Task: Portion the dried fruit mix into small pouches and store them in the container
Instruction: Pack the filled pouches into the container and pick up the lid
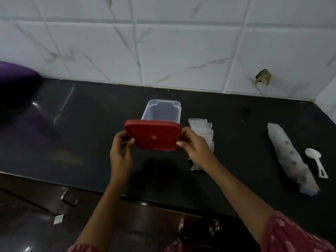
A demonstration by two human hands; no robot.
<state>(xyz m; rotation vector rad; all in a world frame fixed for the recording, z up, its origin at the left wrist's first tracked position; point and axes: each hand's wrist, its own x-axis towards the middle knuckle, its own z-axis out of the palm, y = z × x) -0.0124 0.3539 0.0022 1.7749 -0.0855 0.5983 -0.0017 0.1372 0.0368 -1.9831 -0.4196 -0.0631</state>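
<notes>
A clear plastic container [161, 111] with a red lid [152, 135] is held tilted above the black counter [91, 133], its lid facing me and its base pointing at the wall. My left hand [121, 151] grips the lid's left edge. At the right edge my right hand [195, 146] grips it, fingers curled round the rim. The container looks empty. A row of small clear pouches [201, 131] lies on the counter just right of it, partly behind my right hand. Further right lies a long bag of dried fruit mix [289, 160] with a white spoon [315, 160] beside it.
White marble-look tiles form the wall [181, 51] behind the counter, with a broken hole [263, 79] at the right. A purple object [16, 79] sits at the far left. Dark cabinet fronts with metal handles [70, 198] lie below the counter edge.
</notes>
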